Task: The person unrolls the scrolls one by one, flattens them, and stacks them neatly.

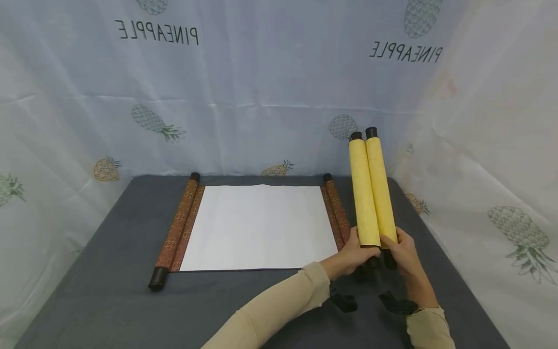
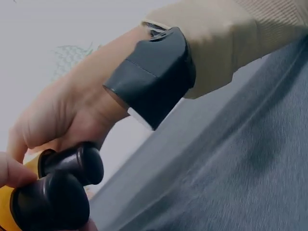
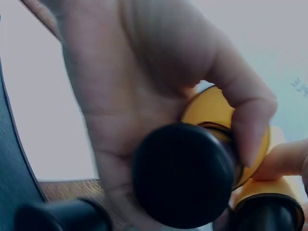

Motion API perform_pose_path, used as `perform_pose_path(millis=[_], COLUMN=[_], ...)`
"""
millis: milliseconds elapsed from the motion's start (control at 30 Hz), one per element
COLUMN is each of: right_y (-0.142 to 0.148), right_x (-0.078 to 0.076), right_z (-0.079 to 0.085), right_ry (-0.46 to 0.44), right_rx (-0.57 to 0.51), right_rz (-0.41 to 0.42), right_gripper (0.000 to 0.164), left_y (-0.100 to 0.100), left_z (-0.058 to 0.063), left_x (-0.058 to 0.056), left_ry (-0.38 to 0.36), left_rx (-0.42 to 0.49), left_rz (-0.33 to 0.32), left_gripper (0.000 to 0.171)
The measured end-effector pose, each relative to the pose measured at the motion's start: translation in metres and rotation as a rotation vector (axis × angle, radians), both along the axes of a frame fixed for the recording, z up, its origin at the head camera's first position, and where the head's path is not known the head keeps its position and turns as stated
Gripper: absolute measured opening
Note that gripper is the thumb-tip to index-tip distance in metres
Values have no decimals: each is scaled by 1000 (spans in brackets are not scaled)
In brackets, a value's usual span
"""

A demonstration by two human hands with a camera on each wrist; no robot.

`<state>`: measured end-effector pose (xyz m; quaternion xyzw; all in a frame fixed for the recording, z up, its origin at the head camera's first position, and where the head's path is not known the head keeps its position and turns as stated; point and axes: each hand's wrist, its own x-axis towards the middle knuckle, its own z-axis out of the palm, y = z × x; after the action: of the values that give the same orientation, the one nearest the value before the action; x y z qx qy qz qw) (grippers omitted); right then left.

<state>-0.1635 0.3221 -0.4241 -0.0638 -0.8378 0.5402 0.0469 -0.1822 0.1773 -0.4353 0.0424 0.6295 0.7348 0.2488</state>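
Note:
A yellow scroll (image 1: pixel 365 194), rolled up as two tubes side by side, stands tilted at the right of the table, its far end raised. Black knobs cap the tubes; two near knobs (image 2: pixel 50 202) show large in the left wrist view. My left hand (image 1: pixel 348 254) grips the near end of the left tube, its thumb bent over the yellow roll in the right wrist view. My right hand (image 1: pixel 405 249) holds the right tube's near end, thumb on top. Both hands are close together. Left of them lies a brown patterned scroll (image 1: pixel 178 232), spread open with its white sheet (image 1: pixel 261 228) showing.
A dark grey cloth (image 1: pixel 100 242) covers the table. Behind it and along both sides hang pale curtains (image 1: pixel 270 97) printed with pineapples. The brown scroll's right roller (image 1: pixel 337 208) lies just left of the yellow tubes. Black camera bands sit on both wrists.

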Motion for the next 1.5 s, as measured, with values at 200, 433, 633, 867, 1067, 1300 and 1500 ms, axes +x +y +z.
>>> perform_pose_path(millis=[200,433,633,867,1067,1300,1500], right_y=[-26,-67,-102,-139,-165,-186,-207], right_x=[-11,-27,-34,-45,-47,-54,-57], right_z=[-3,-3,-2,-9,-10,-7,-4], right_ry=[50,135,189,281,321,407,446], right_rx=[-45,-108,-128,-158,-137,-74,-69], right_rz=[-113,-174,-181,-191,-156,-154,-147], right_gripper=[44,43,49,50,50,51,52], left_y=[-16,-50,-82,-117,-140,-166,-173], left_z=[-2,-2,-2,-2,1,-2,0], left_x=[-5,-11,-17,-23,-23,-23,-22], left_ry=[39,206,267,351,416,524,439], left_rx=[104,7,-35,-135,-167,-306,-248], left_rz=[32,105,189,208,244,447,472], left_gripper=[76,79,80,71,75,73,55])
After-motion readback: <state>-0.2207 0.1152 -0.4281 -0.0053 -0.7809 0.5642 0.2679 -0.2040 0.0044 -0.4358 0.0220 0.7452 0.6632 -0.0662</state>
